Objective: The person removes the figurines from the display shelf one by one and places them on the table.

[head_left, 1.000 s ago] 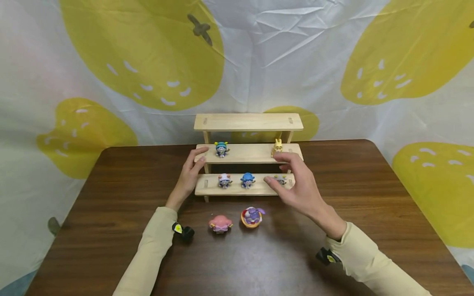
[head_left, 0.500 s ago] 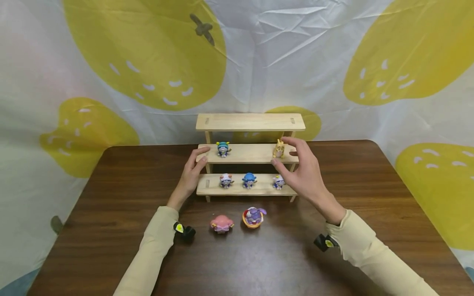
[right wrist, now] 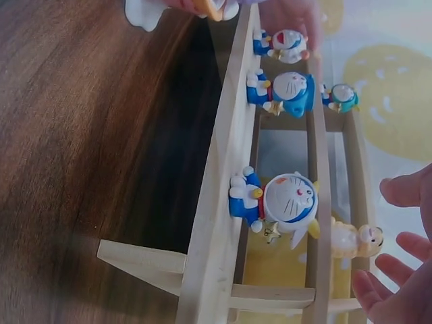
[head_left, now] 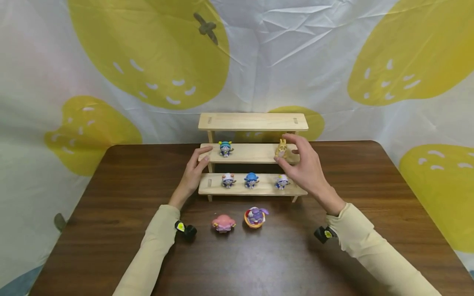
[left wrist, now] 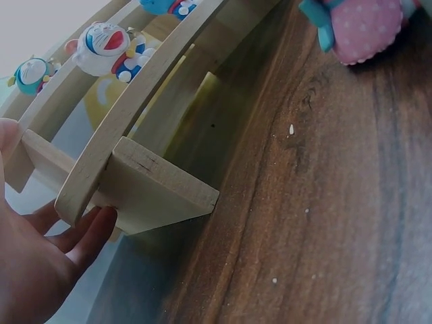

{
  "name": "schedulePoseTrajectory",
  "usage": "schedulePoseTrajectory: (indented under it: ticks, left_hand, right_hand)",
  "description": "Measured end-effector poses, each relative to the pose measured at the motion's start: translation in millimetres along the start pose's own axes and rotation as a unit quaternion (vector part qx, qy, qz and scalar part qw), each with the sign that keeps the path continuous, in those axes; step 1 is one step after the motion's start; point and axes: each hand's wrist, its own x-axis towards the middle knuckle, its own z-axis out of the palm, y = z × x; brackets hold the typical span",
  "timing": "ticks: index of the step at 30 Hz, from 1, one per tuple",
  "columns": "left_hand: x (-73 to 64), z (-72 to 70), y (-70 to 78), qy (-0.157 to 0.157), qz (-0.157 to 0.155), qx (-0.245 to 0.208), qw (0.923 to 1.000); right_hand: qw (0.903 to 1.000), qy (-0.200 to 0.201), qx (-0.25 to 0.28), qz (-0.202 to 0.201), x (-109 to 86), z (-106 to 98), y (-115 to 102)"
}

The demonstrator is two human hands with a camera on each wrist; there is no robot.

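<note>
A three-tier wooden display stand point(head_left: 253, 153) stands at the back of the table. My left hand point(head_left: 191, 174) holds the left end of its middle shelf, the lower fingers beside the bottom shelf's end in the left wrist view. On the right of the middle shelf stands a yellow long-eared figurine point(head_left: 281, 149). My right hand point(head_left: 309, 168) is spread around that figurine, thumb in front and index finger behind; the right wrist view shows a gap between thumb and figurine. A teal-hatted figurine point(head_left: 225, 149) stands left on the same shelf.
The bottom shelf bears a white-hatted figurine point(head_left: 228, 181), a blue-hatted figurine point(head_left: 251, 181) and a white figurine point(head_left: 282, 181) below my right hand. In front on the table point(head_left: 259, 263) lie a pink figurine point(head_left: 224, 223) and a purple figurine in a basket point(head_left: 255, 217).
My right hand has moved up and back from over the bottom-right figurine to around the yellow figurine. My left hand has stayed on the stand's left end. The view has shifted slightly.
</note>
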Motion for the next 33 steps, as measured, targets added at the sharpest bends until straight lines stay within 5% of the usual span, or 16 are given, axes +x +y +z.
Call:
schedulePoseTrajectory:
  ticks: [12, 20, 33]
  left_hand:
    - [0.5, 1.0, -2.8, -0.001, 0.002, -0.002, 1.0]
    - [8.8, 0.1, -39.1, 0.003, -0.005, -0.01, 0.9999]
    - [6.7, 0.9, -41.7, 0.009, 0.01, -0.01, 0.9999]
  right_hand:
    - [0.9963, -0.017, 0.05, 0.068, 3.7, 3.7, 4.8]
    - [0.9934, -0.035, 0.061, 0.091, 4.2, 6.2, 9.5]
    - [0.9967, -0.015, 0.051, 0.062, 1.7, 8.6, 12.7]
